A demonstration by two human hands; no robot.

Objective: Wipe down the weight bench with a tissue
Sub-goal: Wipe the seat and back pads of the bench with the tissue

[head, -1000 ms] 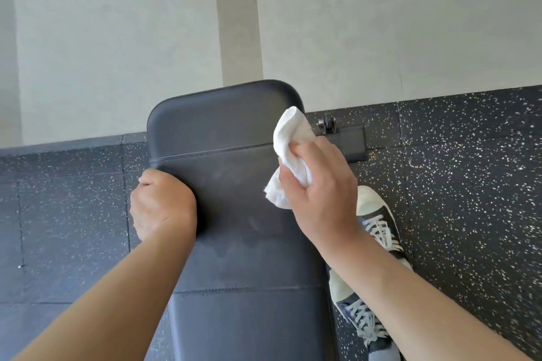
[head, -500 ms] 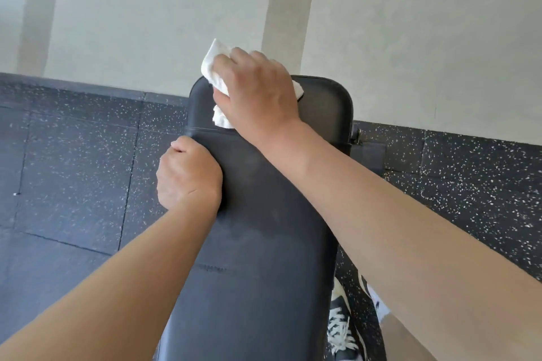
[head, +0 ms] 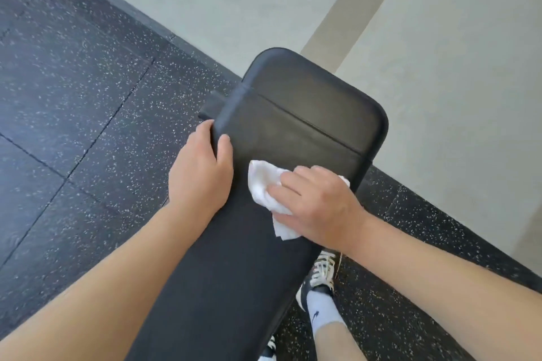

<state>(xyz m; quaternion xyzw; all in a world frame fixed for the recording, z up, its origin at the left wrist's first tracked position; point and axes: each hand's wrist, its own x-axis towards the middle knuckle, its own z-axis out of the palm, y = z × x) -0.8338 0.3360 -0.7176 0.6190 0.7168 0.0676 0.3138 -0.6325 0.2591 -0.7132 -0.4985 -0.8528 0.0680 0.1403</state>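
The black padded weight bench runs from the bottom of the view up to the pale wall, its rounded far end uppermost. My left hand grips the bench's left edge, thumb on top of the pad and fingers curled round the side. A crumpled white tissue lies on the pad just below the stitched seam. My right hand presses it flat against the surface, with fingers bent over it and part of the tissue hidden under the palm.
Dark speckled rubber floor tiles spread out to the left and right of the bench. A pale wall rises right behind the bench's far end. My right foot in a sneaker and white sock stands beside the bench's right edge.
My right hand has carried the tissue from the bench's far top end back down to the middle of the pad. The left hand keeps its grip on the left edge. The view has tilted.
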